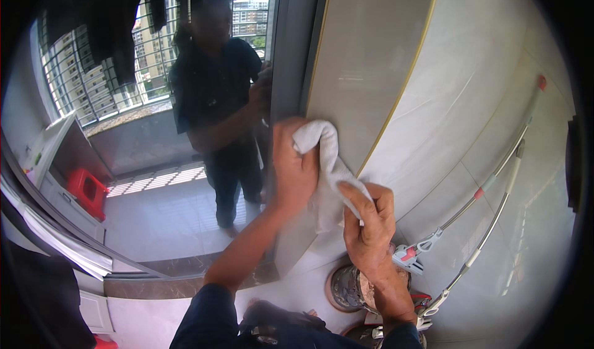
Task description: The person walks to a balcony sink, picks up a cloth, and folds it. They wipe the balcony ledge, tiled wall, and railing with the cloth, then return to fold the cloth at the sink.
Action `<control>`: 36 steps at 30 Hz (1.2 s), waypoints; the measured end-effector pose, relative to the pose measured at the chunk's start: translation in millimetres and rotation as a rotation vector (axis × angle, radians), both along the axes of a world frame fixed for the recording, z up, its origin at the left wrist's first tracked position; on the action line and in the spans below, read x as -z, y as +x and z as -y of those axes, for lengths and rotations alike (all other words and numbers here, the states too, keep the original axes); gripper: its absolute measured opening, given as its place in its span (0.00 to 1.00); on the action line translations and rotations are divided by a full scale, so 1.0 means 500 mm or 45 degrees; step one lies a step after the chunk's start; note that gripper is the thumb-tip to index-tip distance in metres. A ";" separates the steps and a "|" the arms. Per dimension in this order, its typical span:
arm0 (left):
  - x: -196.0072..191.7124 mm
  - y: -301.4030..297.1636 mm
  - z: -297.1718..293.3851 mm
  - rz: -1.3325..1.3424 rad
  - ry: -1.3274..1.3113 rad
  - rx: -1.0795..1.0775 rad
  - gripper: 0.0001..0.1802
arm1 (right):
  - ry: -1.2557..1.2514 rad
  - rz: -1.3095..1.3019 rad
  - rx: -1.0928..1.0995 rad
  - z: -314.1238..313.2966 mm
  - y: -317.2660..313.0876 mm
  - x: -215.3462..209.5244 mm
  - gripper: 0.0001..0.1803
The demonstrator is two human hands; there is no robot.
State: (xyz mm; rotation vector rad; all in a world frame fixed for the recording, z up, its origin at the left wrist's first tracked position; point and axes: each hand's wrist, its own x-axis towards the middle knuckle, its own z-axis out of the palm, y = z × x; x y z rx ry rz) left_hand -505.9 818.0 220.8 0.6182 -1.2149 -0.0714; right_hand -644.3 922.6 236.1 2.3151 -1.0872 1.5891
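A white cloth (330, 163) hangs folded between my hands, in front of the narrow grey tiled wall strip (371, 52). My left hand (296, 166) is closed round the upper end of the cloth, beside the dark door frame (296, 58). Lower and to the right, my right hand (370, 222) pinches the cloth's other end between thumb and fingers. Whether the cloth touches the wall cannot be made out. To the left of the frame, a glass door pane (154, 200) mirrors a standing person in dark clothes.
Two long-handled cleaning tools, one with a grey head (411, 256), lean along the pale tiled wall (495, 182) at right. A dark patterned pot (345, 287) stands on the floor below my right forearm. In the glass appear a red stool (88, 193) and barred windows.
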 end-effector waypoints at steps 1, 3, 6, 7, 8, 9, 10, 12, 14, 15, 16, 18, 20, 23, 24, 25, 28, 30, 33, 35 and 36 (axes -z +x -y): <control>-0.055 0.005 0.015 0.031 -0.046 -0.061 0.09 | -0.100 0.027 -0.031 0.013 0.001 -0.041 0.25; -0.173 0.022 0.036 0.027 -0.140 -0.135 0.08 | -0.312 0.041 -0.072 0.043 0.007 -0.125 0.25; -0.319 0.031 0.058 -0.029 -0.308 -0.107 0.10 | -0.566 0.094 -0.092 0.072 0.008 -0.245 0.21; -0.345 0.030 0.051 0.011 -0.322 -0.171 0.11 | -0.555 0.102 -0.071 0.076 0.003 -0.272 0.21; -0.360 0.031 0.042 0.051 -0.335 -0.230 0.13 | -0.524 0.183 -0.196 0.082 -0.003 -0.291 0.19; -0.352 0.031 0.026 0.210 -0.356 -0.594 0.13 | -0.495 0.267 -0.317 0.088 -0.010 -0.295 0.16; -0.338 0.041 0.022 0.169 -0.484 -0.561 0.15 | -0.489 0.277 -0.311 0.086 -0.012 -0.286 0.16; -0.275 0.037 -0.013 0.236 -0.390 -0.667 0.13 | -0.345 0.412 -0.423 0.091 -0.023 -0.248 0.14; -0.185 0.022 -0.055 0.084 0.008 -0.099 0.11 | -0.204 0.475 -0.351 0.085 -0.048 -0.177 0.15; -0.134 0.010 -0.063 0.073 0.037 -0.051 0.09 | -0.148 0.496 -0.303 0.084 -0.061 -0.142 0.16; -0.083 0.001 -0.074 0.062 0.066 -0.016 0.08 | -0.084 0.521 -0.269 0.081 -0.069 -0.108 0.17; -0.005 -0.016 -0.115 0.111 0.167 0.006 0.08 | -0.016 0.555 -0.235 0.082 -0.076 -0.057 0.19; 0.061 -0.035 -0.141 0.061 0.219 -0.011 0.08 | -0.186 0.422 -0.048 0.086 -0.077 -0.005 0.20; 0.110 -0.053 -0.154 0.114 0.188 -0.093 0.09 | -0.221 0.407 0.069 0.106 -0.097 0.054 0.21; 0.117 -0.055 -0.156 0.214 0.120 -0.168 0.10 | -0.240 0.386 0.153 0.109 -0.103 0.069 0.21; 0.117 -0.056 -0.156 0.298 0.117 -0.196 0.14 | -0.235 0.397 0.163 0.111 -0.106 0.082 0.21; 0.100 -0.059 -0.156 0.493 0.030 -0.265 0.14 | -0.264 0.431 0.373 0.107 -0.115 0.099 0.22; 0.102 -0.057 -0.162 0.359 0.155 -0.189 0.14 | -0.161 0.464 0.525 0.091 -0.103 0.102 0.22; 0.082 -0.069 -0.171 0.208 0.233 -0.191 0.16 | -0.004 0.690 0.442 0.081 -0.092 0.098 0.24; 0.069 -0.068 -0.176 0.189 0.257 -0.286 0.19 | 0.063 0.831 0.381 0.083 -0.095 0.098 0.24; 0.070 -0.064 -0.177 0.194 0.261 -0.280 0.19 | -0.002 0.673 0.365 0.087 -0.099 0.101 0.25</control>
